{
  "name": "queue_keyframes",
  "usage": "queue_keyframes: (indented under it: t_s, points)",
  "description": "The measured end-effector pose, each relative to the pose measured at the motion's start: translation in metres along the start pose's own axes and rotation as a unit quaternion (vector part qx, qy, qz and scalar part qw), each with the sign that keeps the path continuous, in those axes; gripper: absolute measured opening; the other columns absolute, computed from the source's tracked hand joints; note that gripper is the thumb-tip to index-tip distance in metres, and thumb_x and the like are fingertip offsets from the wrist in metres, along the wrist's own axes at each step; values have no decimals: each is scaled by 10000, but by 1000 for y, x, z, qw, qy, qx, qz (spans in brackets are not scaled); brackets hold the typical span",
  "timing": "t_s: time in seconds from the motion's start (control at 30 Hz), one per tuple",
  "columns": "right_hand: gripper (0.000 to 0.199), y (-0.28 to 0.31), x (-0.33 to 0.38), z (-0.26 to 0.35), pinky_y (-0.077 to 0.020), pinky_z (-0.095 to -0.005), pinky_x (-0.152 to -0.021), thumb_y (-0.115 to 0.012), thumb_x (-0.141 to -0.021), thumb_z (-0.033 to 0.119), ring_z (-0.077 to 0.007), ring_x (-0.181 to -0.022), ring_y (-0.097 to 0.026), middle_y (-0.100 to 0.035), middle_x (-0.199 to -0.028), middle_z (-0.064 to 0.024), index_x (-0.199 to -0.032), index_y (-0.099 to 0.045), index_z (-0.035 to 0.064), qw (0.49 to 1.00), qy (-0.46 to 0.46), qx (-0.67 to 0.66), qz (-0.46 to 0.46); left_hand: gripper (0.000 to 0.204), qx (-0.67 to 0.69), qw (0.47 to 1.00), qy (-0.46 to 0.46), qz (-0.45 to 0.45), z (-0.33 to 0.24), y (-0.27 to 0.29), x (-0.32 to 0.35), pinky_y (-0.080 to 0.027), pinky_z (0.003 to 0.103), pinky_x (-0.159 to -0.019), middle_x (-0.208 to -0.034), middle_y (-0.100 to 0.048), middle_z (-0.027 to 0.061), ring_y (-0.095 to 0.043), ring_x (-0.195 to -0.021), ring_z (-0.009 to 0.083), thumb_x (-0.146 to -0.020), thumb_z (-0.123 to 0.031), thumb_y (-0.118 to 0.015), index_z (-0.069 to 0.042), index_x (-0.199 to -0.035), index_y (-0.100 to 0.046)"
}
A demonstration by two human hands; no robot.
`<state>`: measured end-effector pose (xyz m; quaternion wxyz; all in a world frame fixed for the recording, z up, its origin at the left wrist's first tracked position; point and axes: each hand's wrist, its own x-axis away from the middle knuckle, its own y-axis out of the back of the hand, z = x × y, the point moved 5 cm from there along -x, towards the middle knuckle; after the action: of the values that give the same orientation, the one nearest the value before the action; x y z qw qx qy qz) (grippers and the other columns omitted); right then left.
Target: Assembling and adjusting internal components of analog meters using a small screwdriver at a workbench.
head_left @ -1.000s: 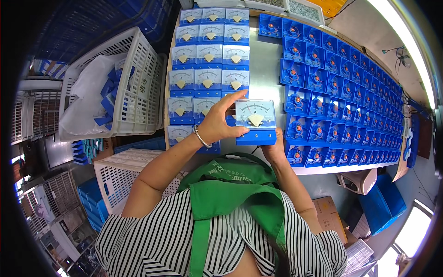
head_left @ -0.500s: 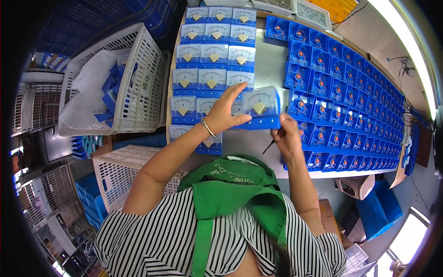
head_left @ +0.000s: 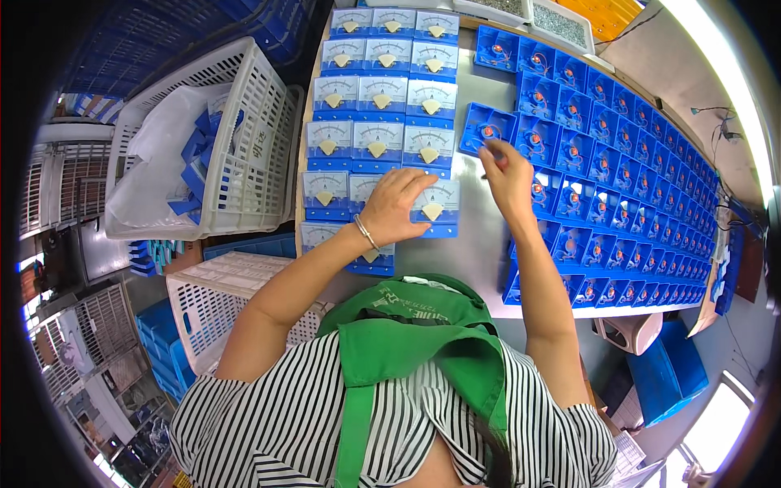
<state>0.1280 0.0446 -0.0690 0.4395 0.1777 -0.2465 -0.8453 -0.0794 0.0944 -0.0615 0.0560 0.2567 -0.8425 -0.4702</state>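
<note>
My left hand (head_left: pixel 396 206) is curled over the left side of a panel meter (head_left: pixel 435 202) with a clear front, white dial and blue base. Thumb and fingers grip that meter at the near end of the third column, beside other meters alike. My right hand (head_left: pixel 511 177) is closed, its fingertips at the near edge of an open blue box (head_left: pixel 486 126). This box sits slightly tilted, left of the rows, with an orange part and thin wires inside. Something dark shows under the right fingers; I cannot make out its shape.
Rows of similar blue boxes (head_left: pixel 606 167) fill the table's right side. Finished-looking meters (head_left: pixel 377 138) stand in columns at left. A white crate (head_left: pixel 252 150) with blue parts is beyond the table's left edge. Trays of small parts (head_left: pixel 561 26) line the back.
The meter, held up between both hands before, now sits at the near end of the third column under my left hand. My right hand has moved up and away to a blue box left of the rows.
</note>
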Motion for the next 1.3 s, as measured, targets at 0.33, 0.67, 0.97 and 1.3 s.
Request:
queue_keyframes:
  t_s: [0.33,0.67,0.97,1.3]
  points:
    - [63,-16,112,19,-371,-204,-402,-653,-838,107,-49,-467,-493,-592,-622,8,-849,-657,45,803,-287,-496,162,919,365,929,56,11,-39,50,-28,-383,344,-1012,-1257,-517,157,-511,-1169,251,-610,-266,-787,-38,-1408,-393]
    - [166,-16,124,31,-466,-204,-522,-663,-826,41,-70,-667,-606,-673,-856,-27,-990,-669,15,779,-269,-563,65,950,379,921,73,48,-44,45,-23,-356,349,-1048,-1295,-492,160,-484,-1218,239,-596,-247,-797,-38,-1421,-373]
    - [182,-23,132,18,-433,-180,-536,-686,-816,71,-50,-675,-583,-670,-859,-11,-992,-673,24,798,-225,-550,101,935,380,921,74,38,-41,44,-18,-357,348,-1046,-1290,-494,160,-483,-1214,238,-602,-227,-798,-40,-1417,-380]
    - [114,-23,132,12,-390,-173,-493,-684,-833,112,-28,-596,-531,-631,-730,1,-924,-665,47,803,-221,-537,133,936,371,926,64,31,-36,40,-18,-357,350,-1046,-1273,-502,160,-487,-1206,236,-605,-236,-802,-43,-1418,-381]
